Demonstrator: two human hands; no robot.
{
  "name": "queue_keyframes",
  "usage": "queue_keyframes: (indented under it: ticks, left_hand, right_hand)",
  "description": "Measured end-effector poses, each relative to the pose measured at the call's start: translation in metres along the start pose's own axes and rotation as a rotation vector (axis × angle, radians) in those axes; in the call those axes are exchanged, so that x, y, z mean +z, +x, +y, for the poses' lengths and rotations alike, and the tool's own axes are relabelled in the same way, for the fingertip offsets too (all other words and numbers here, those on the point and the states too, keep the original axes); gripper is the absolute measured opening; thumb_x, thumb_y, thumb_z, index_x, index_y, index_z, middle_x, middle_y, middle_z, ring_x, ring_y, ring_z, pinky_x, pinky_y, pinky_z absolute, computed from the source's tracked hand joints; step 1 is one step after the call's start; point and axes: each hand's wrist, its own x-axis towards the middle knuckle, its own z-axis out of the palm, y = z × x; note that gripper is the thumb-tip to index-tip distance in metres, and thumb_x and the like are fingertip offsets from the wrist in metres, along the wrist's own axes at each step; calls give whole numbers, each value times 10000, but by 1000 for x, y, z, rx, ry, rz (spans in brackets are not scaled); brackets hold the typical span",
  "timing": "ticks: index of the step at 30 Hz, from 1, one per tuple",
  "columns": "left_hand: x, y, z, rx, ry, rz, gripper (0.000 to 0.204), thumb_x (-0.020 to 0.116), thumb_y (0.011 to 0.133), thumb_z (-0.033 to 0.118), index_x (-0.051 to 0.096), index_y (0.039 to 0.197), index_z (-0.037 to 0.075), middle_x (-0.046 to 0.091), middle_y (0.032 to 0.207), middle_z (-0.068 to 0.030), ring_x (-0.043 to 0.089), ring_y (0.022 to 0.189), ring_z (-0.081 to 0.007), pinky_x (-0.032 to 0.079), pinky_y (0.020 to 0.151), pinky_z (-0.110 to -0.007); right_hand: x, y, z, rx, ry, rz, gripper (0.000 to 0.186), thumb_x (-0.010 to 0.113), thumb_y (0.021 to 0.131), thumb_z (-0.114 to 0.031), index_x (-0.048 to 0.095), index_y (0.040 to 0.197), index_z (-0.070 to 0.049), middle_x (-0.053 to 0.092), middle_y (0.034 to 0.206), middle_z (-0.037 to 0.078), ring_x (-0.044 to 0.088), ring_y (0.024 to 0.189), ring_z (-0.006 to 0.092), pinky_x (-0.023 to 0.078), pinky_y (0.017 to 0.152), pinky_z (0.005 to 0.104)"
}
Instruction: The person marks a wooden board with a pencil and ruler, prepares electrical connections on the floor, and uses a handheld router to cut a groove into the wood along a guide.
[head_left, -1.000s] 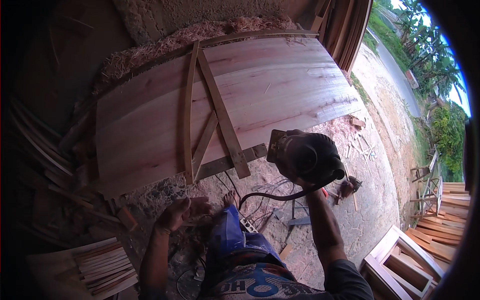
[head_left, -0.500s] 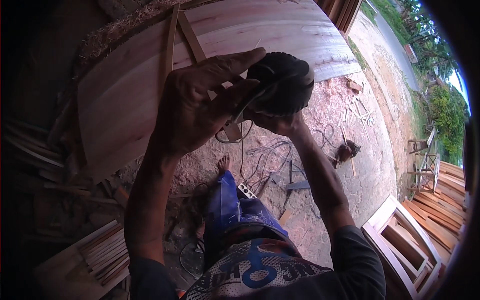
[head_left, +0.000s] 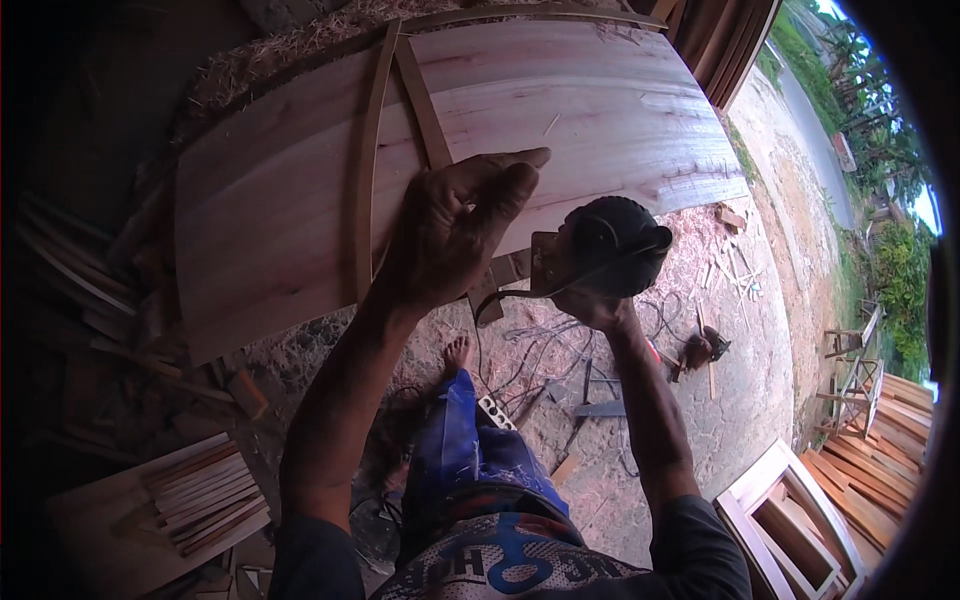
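In front of me my right hand (head_left: 602,311) grips a black, rounded case with a ridged edge, which looks like a tape measure (head_left: 612,245). A dark strap curves down from it on its left side. Most of my right fingers are hidden behind the case. My left hand (head_left: 455,225) is raised to the left, apart from the tape measure, thumb and forefinger pressed together and the other fingers curled. Whether anything sits in that pinch is hidden. Beyond both hands lies a wide wooden panel (head_left: 260,210), with two narrow wood strips (head_left: 372,160) lying across it.
Wood shavings and tangled cords cover the floor near my bare foot (head_left: 457,352). A handsaw (head_left: 600,409) and a dark power tool (head_left: 706,347) lie to the right. A wooden frame (head_left: 775,500) leans at lower right; a slatted panel (head_left: 200,495) lies at lower left.
The tape measure has moved right and down with my right hand. My left hand has come away from it, its fingers closing together. The view has shifted slightly.
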Motion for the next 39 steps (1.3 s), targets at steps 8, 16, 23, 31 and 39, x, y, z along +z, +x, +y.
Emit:
queue_keyframes:
  ticks: [8, 16, 23, 31, 39]
  left_hand:
    - [-46, -9, -202, -65, 843, 90, 617, 634, 940, 264, 447, 1433, -57, 437, 1470, -280, 438, 1361, -388, 367, 1134, -447]
    - [-53, -9, -253, -123, 1162, 0, 712, 576, 964, 320, 318, 1490, -85, 298, 1560, -300, 277, 1463, -431, 244, 1216, -474]
    - [-49, 4, -263, -135, 1263, 150, 603, 549, 982, 281, 382, 1447, -65, 351, 1536, -288, 328, 1449, -405, 267, 1204, -483]
    - [-49, 6, -274, -81, 1179, 195, 561, 542, 985, 299, 457, 1391, -79, 419, 1489, -288, 372, 1423, -402, 279, 1200, -483]
    - [-49, 4, -282, -49, 1218, 185, 553, 536, 987, 280, 461, 1392, -88, 423, 1487, -288, 370, 1425, -400, 269, 1207, -477]
  right_hand:
    - [-3, -29, 32, 59, -120, -56, 514, 761, 822, -311, 601, 1272, -120, 632, 1198, 97, 596, 1135, 267, 467, 1018, 438]
    - [15, -32, 45, 189, 188, -68, 529, 763, 822, -314, 597, 1277, -104, 625, 1217, 107, 594, 1143, 266, 467, 1020, 431]
    - [28, -21, 63, 206, 304, -66, 541, 764, 822, -318, 593, 1282, -90, 620, 1233, 115, 592, 1151, 265, 467, 1022, 425]
    - [33, -22, 66, 233, 378, -49, 556, 765, 822, -321, 589, 1288, -73, 613, 1252, 125, 590, 1160, 264, 467, 1025, 418]
    - [36, -27, 73, 239, 451, -17, 572, 767, 822, -325, 586, 1294, -57, 607, 1271, 134, 588, 1169, 263, 468, 1028, 410]
